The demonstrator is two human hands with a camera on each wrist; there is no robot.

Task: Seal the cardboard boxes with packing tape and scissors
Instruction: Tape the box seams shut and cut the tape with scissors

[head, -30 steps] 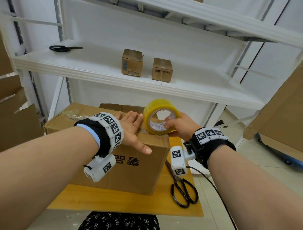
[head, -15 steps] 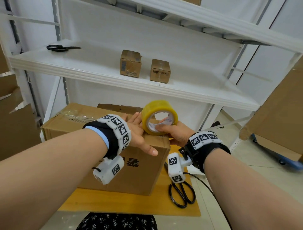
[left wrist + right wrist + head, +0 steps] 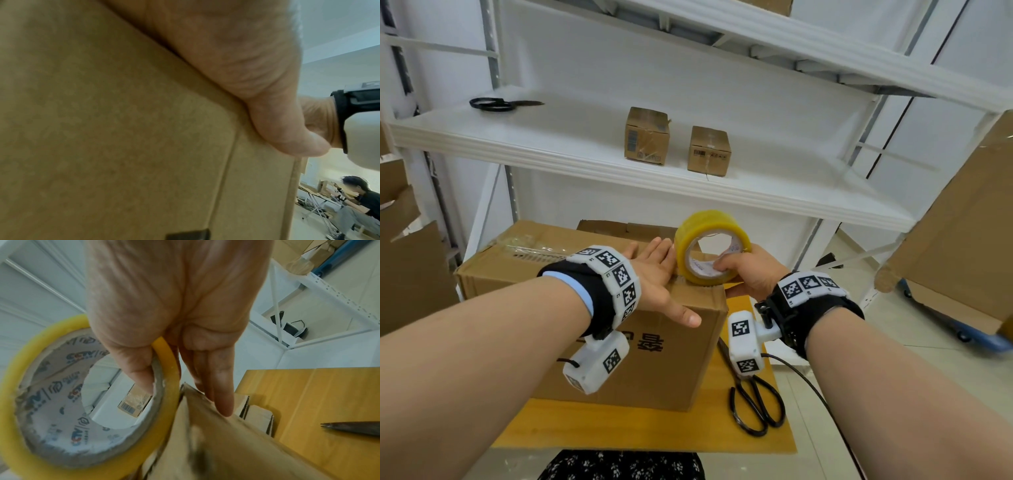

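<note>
**Tape roll held at the box edge, left hand flat on the lid**

While the thumb of the right hand (image 3: 751, 274) goes inside the core of the tape roll (image 3: 711, 247), the other fingers (image 3: 223, 386) reach along the outer side, so this hand grips the roll between thumb and fingers. In the right wrist view the longest fingers point down and touch the top edge of the big cardboard box (image 3: 654, 363). The yellow roll stands on its rim at the right end of the box top, with its open core turned toward the camera.

Just beside the roll, the left hand (image 3: 657, 277) lies flat on the box top with straight fingers and holds nothing; its thumb sticks out over the near edge of the box, as the left wrist view also shows.

The box stands on a wooden table (image 3: 619, 428). Black scissors (image 3: 755, 401) lie on the table to the right of the box, below the right wrist.

Behind, a white shelf (image 3: 774, 192) carries two small cardboard boxes (image 3: 646, 137) side by side and a second pair of scissors (image 3: 500, 103) far at the left.
</note>
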